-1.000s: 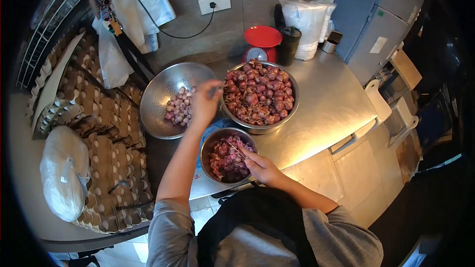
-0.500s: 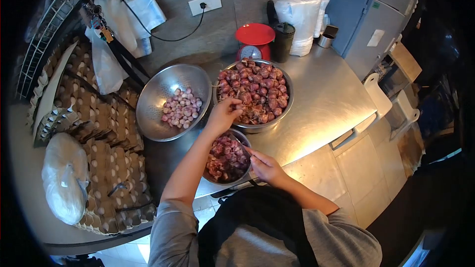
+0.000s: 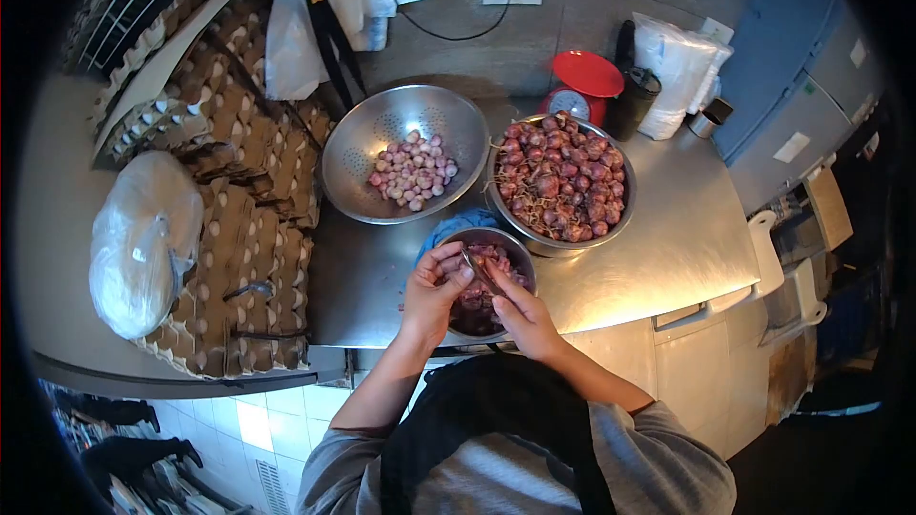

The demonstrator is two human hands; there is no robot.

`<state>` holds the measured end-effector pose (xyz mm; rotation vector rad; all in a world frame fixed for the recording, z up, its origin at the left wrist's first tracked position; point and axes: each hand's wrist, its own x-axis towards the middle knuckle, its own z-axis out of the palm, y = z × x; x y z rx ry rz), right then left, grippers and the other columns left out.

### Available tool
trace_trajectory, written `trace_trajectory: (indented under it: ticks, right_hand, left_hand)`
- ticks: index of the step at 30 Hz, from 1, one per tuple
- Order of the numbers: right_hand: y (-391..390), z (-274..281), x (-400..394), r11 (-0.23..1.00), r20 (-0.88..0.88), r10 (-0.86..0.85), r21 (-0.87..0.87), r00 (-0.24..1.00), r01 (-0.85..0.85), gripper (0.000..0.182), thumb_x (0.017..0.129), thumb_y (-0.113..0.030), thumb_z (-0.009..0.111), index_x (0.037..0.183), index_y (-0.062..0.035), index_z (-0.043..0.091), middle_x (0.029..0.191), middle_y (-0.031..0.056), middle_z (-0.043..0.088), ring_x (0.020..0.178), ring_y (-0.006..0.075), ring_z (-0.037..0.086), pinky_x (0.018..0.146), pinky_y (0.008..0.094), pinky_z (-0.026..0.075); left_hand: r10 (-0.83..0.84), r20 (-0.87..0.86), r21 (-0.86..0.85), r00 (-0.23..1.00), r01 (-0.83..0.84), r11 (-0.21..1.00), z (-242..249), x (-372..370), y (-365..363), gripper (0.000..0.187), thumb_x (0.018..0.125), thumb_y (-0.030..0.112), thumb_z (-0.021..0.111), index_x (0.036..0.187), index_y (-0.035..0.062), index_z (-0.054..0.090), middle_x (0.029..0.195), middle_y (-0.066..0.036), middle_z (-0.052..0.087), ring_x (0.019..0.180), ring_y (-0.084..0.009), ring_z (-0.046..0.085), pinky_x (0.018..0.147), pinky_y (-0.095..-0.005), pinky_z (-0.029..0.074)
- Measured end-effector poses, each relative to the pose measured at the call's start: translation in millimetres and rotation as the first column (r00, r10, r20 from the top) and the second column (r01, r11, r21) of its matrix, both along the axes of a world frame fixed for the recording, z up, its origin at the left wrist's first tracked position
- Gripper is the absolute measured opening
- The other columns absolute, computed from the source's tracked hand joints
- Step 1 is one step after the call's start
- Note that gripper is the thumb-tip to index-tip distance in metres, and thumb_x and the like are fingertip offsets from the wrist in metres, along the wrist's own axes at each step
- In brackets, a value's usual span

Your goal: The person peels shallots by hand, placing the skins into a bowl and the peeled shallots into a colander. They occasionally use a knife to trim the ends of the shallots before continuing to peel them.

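My left hand [image 3: 436, 288] holds a small shallot over the near steel bowl [image 3: 456, 238] of reddish peels. My right hand [image 3: 516, 310] grips a small knife [image 3: 474, 267] whose blade touches that shallot. Behind the peel bowl, a large steel bowl [image 3: 558, 185] is heaped with unpeeled red shallots. To its left a steel colander [image 3: 404, 157] holds a small pile of pale peeled shallots [image 3: 413, 171].
Stacked cardboard egg trays [image 3: 234, 219] and a tied plastic bag [image 3: 143, 243] fill the left counter. A red kitchen scale [image 3: 580, 86], a dark cup [image 3: 634, 100] and a white bag [image 3: 677, 67] stand at the back. The steel counter [image 3: 668, 248] ends near my body.
My left hand came back from the shallot bowl with a shallot and met the right hand over the peel bowl. My head turned left, shifting everything to the right.
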<state>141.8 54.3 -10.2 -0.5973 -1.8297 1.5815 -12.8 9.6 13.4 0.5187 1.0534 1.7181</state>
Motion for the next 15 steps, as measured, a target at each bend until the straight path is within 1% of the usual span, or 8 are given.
trace_trajectory:
  ticks: [1, 3, 4, 6, 9, 12, 15]
  right_hand:
    - [-1.2, 4.4, -1.5, 0.999, -0.004, 0.012, 0.032, 1.000, -0.012, 0.046, 0.091, -0.015, 0.045, 0.134, -0.0036, 0.032, 0.133, 0.0118, 0.040, 0.125, 0.0193, 0.034, 0.103, 0.0281, 0.022]
    - [-1.7, 12.9, 1.2, 0.996, 0.055, 0.049, 0.075, 0.997, -0.053, 0.046, 0.091, -0.016, 0.045, 0.134, -0.0040, 0.032, 0.133, 0.0118, 0.041, 0.124, 0.0190, 0.036, 0.102, 0.0280, 0.024]
    - [-1.8, 15.8, 2.4, 0.993, 0.085, 0.063, 0.096, 0.994, -0.071, 0.047, 0.091, -0.016, 0.046, 0.134, -0.0043, 0.032, 0.133, 0.0118, 0.041, 0.123, 0.0189, 0.037, 0.101, 0.0279, 0.026]
    - [-1.1, 19.4, 1.9, 0.992, 0.056, 0.081, 0.096, 0.995, -0.086, 0.047, 0.091, -0.017, 0.046, 0.134, -0.0054, 0.032, 0.134, 0.0123, 0.040, 0.123, 0.0194, 0.038, 0.101, 0.0280, 0.027]
    - [-0.5, 15.4, 3.9, 0.989, 0.062, 0.110, 0.095, 0.992, -0.116, 0.047, 0.091, -0.018, 0.046, 0.134, -0.0067, 0.032, 0.134, 0.0122, 0.040, 0.123, 0.0200, 0.038, 0.100, 0.0279, 0.028]
    - [-2.7, 14.4, 5.7, 0.989, 0.068, 0.120, 0.082, 0.990, -0.126, 0.047, 0.091, -0.018, 0.046, 0.134, -0.0068, 0.032, 0.134, 0.0118, 0.040, 0.122, 0.0205, 0.039, 0.099, 0.0279, 0.029]
    - [-4.6, 18.9, 9.1, 0.987, 0.079, 0.105, 0.116, 0.991, -0.113, 0.046, 0.091, -0.017, 0.045, 0.134, -0.0067, 0.033, 0.132, 0.0118, 0.042, 0.121, 0.0208, 0.042, 0.098, 0.0279, 0.031]
  left_hand:
    - [0.007, -0.030, 0.007, 1.000, -0.007, 1.000, -3.2, -1.9, -4.7, 0.026, 0.078, 0.001, 0.063, 0.104, 0.0023, 0.057, 0.097, -0.004, 0.059, 0.087, -0.0111, 0.056, 0.079, -0.0258, 0.048]
    - [0.015, -0.091, 0.022, 0.996, -0.013, 1.000, -6.2, -6.6, -11.2, 0.026, 0.078, 0.000, 0.063, 0.103, 0.0025, 0.057, 0.097, -0.003, 0.059, 0.087, -0.0095, 0.055, 0.079, -0.0244, 0.046]
    - [-0.019, -0.081, 0.015, 0.997, 0.020, 1.000, -2.2, -7.2, -14.2, 0.026, 0.078, 0.001, 0.063, 0.103, 0.0027, 0.057, 0.096, -0.002, 0.059, 0.087, -0.0090, 0.054, 0.080, -0.0238, 0.045]
    - [-0.096, -0.058, 0.001, 0.994, 0.096, 0.995, 10.8, -5.1, -21.1, 0.026, 0.078, 0.001, 0.063, 0.104, 0.0030, 0.057, 0.095, -0.001, 0.059, 0.087, -0.0078, 0.054, 0.080, -0.0226, 0.044]
    - [-0.078, -0.054, 0.014, 0.996, 0.079, 0.997, 13.7, -3.9, -21.4, 0.025, 0.080, 0.002, 0.061, 0.105, 0.0037, 0.058, 0.096, -0.001, 0.059, 0.087, -0.0080, 0.054, 0.081, -0.0228, 0.044]
    - [-0.033, 0.008, 0.097, 0.999, 0.032, 0.995, 12.0, -0.1, -18.0, 0.024, 0.083, 0.005, 0.059, 0.107, 0.0054, 0.058, 0.099, -0.001, 0.059, 0.087, -0.0086, 0.054, 0.079, -0.0235, 0.045]
    - [-0.132, 0.165, 0.102, 0.977, 0.117, 0.988, 4.2, -0.8, -19.0, 0.023, 0.084, 0.008, 0.058, 0.107, 0.0077, 0.058, 0.100, 0.000, 0.059, 0.087, -0.0092, 0.055, 0.077, -0.0248, 0.046]
